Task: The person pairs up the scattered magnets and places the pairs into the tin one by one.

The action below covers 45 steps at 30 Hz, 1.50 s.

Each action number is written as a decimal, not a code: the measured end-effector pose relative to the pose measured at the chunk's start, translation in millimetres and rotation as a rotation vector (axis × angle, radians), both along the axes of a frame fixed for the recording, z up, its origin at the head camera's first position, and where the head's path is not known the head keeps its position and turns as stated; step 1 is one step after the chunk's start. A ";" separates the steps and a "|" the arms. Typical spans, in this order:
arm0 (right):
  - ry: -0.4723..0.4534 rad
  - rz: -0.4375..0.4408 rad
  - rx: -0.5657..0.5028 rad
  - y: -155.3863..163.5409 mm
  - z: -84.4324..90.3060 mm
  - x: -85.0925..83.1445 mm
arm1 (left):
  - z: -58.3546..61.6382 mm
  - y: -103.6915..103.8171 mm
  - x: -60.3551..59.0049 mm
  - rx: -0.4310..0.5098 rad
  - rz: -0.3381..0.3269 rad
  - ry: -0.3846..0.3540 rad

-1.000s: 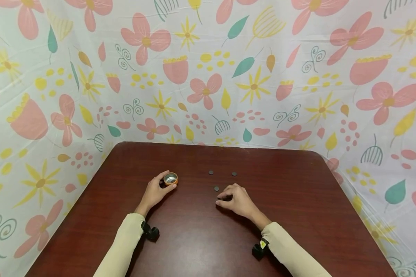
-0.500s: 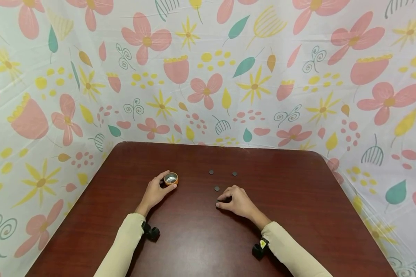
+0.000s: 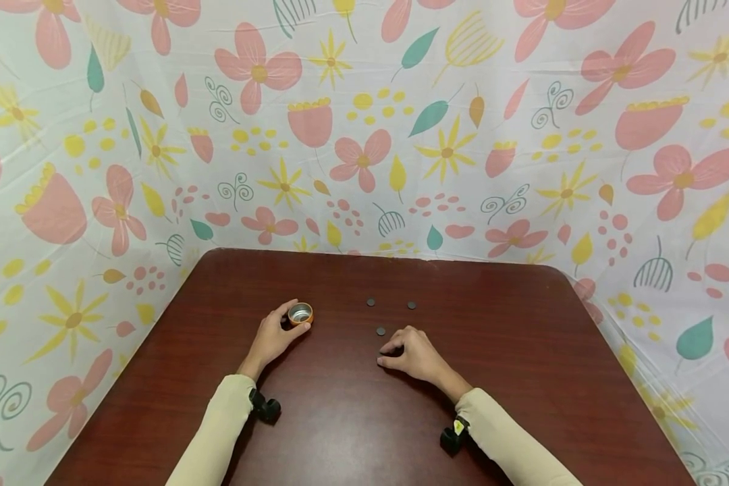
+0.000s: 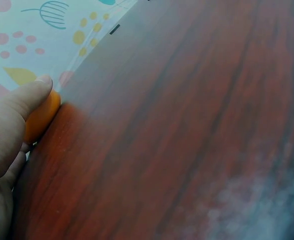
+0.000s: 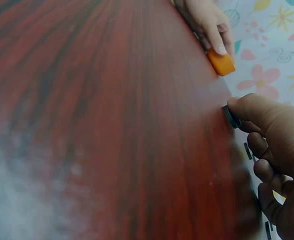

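3 discs (image 3: 380,331) loose, maybe 4th in R hand (image 3: 414,354); 1 cap (image 3: 300,313)

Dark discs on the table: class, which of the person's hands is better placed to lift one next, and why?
Probably the right hand: its fingers are already tilting up one dark disc, with three more discs just beyond. The left hand is busy gripping the small orange tin, further from them.

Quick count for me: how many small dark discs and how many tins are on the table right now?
Dark discs lying free on the table: 3
Dark disc pinched in the right hand: 1
Orange tin held by the left hand: 1
Total: 5
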State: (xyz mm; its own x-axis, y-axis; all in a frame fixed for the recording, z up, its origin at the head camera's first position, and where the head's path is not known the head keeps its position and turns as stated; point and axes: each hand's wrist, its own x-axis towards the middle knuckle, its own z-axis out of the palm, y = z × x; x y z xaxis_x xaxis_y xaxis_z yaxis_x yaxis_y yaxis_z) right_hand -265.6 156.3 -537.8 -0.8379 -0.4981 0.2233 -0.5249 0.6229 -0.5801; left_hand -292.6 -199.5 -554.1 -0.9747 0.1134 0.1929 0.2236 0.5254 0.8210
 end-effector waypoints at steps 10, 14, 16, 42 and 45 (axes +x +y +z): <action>0.004 0.015 -0.028 -9.6 6.4 -6.1 | -1.1 0.1 -0.7 -0.002 0.002 -0.002; 0.009 0.032 -0.059 -15.5 10.4 -13.5 | 0.7 0.9 -0.6 0.005 0.006 -0.008; 0.018 0.044 -0.079 -19.4 13.1 -18.8 | 1.1 0.8 -0.9 0.009 0.007 -0.008; 0.014 0.165 -0.184 -113.7 38.6 -94.0 | 1.2 -0.2 -3.7 0.007 0.004 -0.014; -0.011 0.160 -0.188 -126.0 36.8 -97.7 | 0.7 -1.6 -4.3 0.009 0.007 -0.013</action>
State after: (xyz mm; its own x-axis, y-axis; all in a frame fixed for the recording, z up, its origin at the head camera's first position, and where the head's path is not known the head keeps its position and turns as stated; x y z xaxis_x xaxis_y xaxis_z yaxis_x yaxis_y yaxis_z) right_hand -363.3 30.3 -501.0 -0.7546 -0.5752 0.3158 -0.6011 0.4127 -0.6844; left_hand -296.9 -201.0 -553.4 -0.9778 0.1049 0.1815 0.2095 0.5196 0.8283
